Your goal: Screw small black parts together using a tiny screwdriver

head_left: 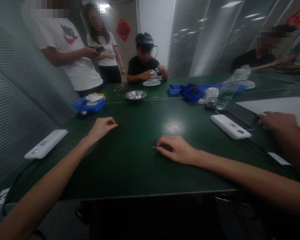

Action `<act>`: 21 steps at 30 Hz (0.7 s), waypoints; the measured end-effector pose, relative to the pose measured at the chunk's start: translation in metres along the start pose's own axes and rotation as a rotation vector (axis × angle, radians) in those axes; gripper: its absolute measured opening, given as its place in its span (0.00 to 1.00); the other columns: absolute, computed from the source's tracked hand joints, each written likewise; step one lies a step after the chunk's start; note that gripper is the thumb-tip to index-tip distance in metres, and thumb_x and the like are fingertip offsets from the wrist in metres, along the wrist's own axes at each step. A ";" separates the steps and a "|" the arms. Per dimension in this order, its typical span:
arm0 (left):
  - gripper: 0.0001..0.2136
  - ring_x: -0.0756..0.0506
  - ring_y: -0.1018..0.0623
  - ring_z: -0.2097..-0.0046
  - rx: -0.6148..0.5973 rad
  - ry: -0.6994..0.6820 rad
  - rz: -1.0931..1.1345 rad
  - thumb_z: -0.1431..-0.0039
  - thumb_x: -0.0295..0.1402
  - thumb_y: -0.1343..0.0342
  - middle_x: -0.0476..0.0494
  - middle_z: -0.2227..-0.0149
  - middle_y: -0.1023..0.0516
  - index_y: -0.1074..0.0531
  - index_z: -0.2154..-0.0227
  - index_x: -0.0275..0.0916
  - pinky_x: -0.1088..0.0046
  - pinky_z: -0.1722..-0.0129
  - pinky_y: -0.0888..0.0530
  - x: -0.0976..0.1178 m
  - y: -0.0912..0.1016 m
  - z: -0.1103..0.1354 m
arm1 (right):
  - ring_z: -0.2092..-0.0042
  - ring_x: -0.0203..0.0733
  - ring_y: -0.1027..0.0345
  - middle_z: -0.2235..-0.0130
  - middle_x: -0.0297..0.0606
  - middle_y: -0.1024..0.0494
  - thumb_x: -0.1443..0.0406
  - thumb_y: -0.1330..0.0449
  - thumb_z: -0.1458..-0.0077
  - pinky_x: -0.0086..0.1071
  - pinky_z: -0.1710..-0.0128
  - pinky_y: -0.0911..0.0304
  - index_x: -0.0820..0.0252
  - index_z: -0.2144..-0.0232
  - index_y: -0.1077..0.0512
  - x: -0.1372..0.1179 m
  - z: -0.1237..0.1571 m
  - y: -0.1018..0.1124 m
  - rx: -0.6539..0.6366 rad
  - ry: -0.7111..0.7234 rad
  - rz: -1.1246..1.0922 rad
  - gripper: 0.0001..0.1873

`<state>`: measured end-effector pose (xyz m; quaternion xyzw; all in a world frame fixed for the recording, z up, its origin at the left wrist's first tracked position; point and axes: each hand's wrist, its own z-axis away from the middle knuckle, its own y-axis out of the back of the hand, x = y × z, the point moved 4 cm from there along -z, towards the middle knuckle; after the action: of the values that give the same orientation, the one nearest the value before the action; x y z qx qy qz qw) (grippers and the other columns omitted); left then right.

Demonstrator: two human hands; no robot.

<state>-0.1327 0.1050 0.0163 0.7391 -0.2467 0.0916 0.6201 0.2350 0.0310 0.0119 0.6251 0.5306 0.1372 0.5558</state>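
My right hand (176,149) rests low over the green table (130,160), its thumb and fingers pinched together. From that pinch a thin, pale, needle-like pin (153,147) sticks out to the left; its exact kind is too small to tell. Further left and a little farther away, my left hand (105,127) hovers at the tabletop with thumb and forefinger closed. Whatever it may hold is too small to see. The two hands are apart, with bare tabletop between them.
White power banks lie left (46,144) and right (230,126), with cables. Farther back are a metal bowl (136,95), blue trays (91,106), a plastic bottle (227,93) and a phone (235,119). Another person's hand (280,120) is at right; a person opposite handles a white fan-like object (152,82).
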 end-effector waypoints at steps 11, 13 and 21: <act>0.12 0.44 0.23 0.56 -0.252 -0.457 0.282 0.36 0.40 0.39 0.41 0.56 0.22 0.25 0.55 0.40 0.67 0.57 0.26 0.141 -0.066 0.047 | 0.67 0.36 0.33 0.62 0.37 0.24 0.60 0.42 0.35 0.31 0.66 0.41 0.59 0.57 0.27 0.003 -0.001 0.000 -0.003 -0.048 0.017 0.09; 0.14 0.43 0.24 0.55 -0.238 -0.462 0.267 0.38 0.39 0.37 0.41 0.55 0.23 0.26 0.52 0.41 0.66 0.55 0.26 0.141 -0.065 0.048 | 0.67 0.36 0.33 0.62 0.37 0.24 0.61 0.42 0.35 0.31 0.66 0.41 0.59 0.57 0.27 0.003 -0.001 -0.001 0.001 -0.052 0.025 0.09; 0.08 0.45 0.24 0.58 -0.283 -0.468 0.305 0.34 0.34 0.42 0.42 0.57 0.24 0.24 0.55 0.39 0.69 0.58 0.28 0.146 -0.068 0.048 | 0.66 0.37 0.32 0.63 0.36 0.25 0.63 0.43 0.35 0.31 0.65 0.40 0.60 0.58 0.28 0.003 -0.001 0.000 0.010 -0.034 0.013 0.07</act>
<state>0.0171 0.0297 0.0114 0.6009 -0.5012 -0.0242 0.6223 0.2353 0.0340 0.0106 0.6336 0.5178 0.1275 0.5605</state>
